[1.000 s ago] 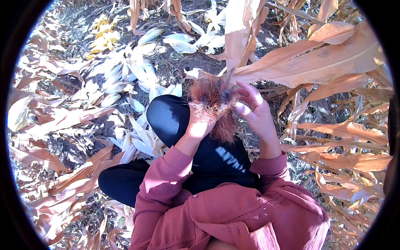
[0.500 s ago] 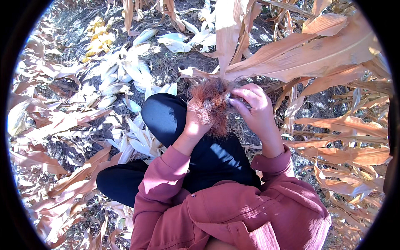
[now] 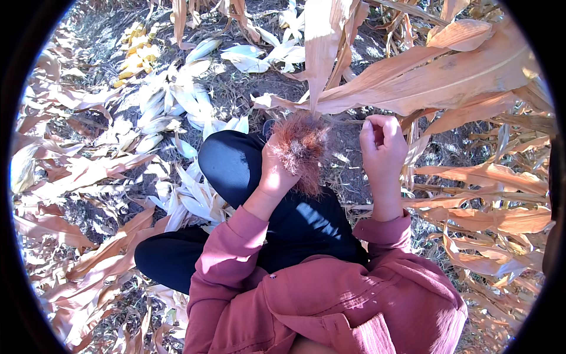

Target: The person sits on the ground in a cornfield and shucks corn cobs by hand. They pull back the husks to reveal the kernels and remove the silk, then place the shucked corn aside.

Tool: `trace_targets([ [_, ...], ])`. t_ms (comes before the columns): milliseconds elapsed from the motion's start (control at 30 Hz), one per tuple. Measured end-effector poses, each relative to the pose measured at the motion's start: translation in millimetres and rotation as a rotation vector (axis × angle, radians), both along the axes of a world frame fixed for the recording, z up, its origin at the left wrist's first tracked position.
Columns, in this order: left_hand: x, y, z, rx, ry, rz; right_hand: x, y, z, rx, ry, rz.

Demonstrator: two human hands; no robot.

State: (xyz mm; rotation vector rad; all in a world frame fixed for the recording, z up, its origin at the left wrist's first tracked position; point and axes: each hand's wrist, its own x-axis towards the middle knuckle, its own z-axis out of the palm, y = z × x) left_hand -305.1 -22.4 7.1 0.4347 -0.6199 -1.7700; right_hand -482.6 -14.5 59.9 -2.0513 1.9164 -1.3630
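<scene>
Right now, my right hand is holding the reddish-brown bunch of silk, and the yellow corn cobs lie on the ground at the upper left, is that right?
Not quite: the head view shows your left hand holding the reddish-brown bunch of silk. The yellow corn cobs are where you said.

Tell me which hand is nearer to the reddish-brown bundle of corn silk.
Left. The left hand holds the corn silk from its left side; the right hand is apart from it, off to its right.
</scene>
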Motion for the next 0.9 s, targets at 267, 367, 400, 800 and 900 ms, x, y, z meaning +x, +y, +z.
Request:
trace_targets([
  [267, 1.4, -3.6, -2.8, 0.095, 0.414, -0.105, 4.0, 1.6, -3.2, -0.091, 0.030, 0.059],
  [367, -0.6, -2.8, 2.6, 0.034, -0.007, -0.001, 9.7, 4.6, 6.6, -0.112, 0.039, 0.153],
  [400, -0.5, -3.1, 1.2, 0.073, 0.068, -0.012, 8.4, -0.3, 2.3, -0.148, 0.080, 0.243],
  [800, 3.2, -1.0, -0.8, -0.164, -0.334, 0.059, 14.0, -4.6, -11.0, 0.102, -0.273, 0.270],
  [900, 3.7, 0.5, -3.4, -0.109, -0.199, 0.024, 8.4, -7.1, -5.4, 0.252, -0.801, 0.286],
])
